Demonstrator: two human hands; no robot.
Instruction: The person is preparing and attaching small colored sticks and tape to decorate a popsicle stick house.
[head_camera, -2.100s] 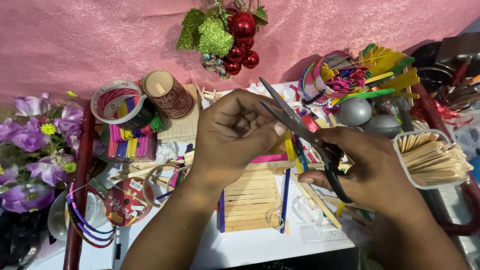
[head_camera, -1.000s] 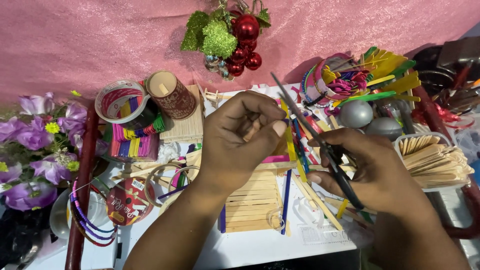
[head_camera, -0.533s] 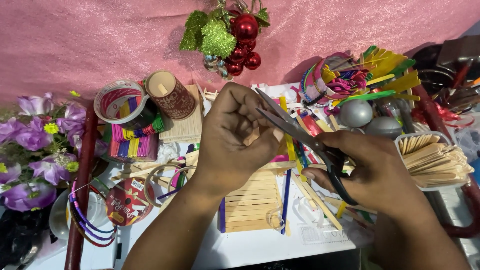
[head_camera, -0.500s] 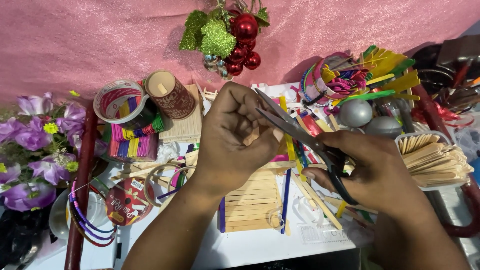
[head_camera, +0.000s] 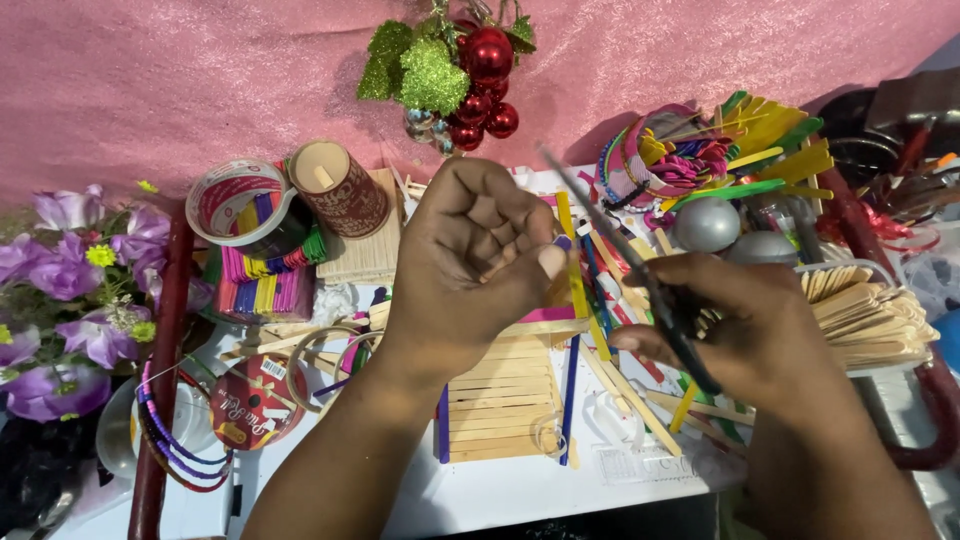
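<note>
Item: my left hand (head_camera: 470, 265), curled nearly into a fist above the middle of the table, thumb and fingertips pinched on a small piece of craft stick (head_camera: 556, 285), most of it hidden by my thumb. Item: my right hand (head_camera: 750, 335), fingers wrapped through the handles of a pair of scissors (head_camera: 625, 255), blades pointing up and left toward the pinched stick. Change noted: half a second ago the blades lay against my left fingers at the stick; now they stand slightly apart from it and look blurred, so I judge a snip is just finished or being reset, though I cannot tell how wide the blades are. Below: a flat panel of joined plain sticks (head_camera: 505, 400) with a blue edge. Nearby: a tray of plain sticks (head_camera: 865, 320) at right, a tape roll (head_camera: 240, 200) and purple flowers (head_camera: 70, 290) at left.
</note>
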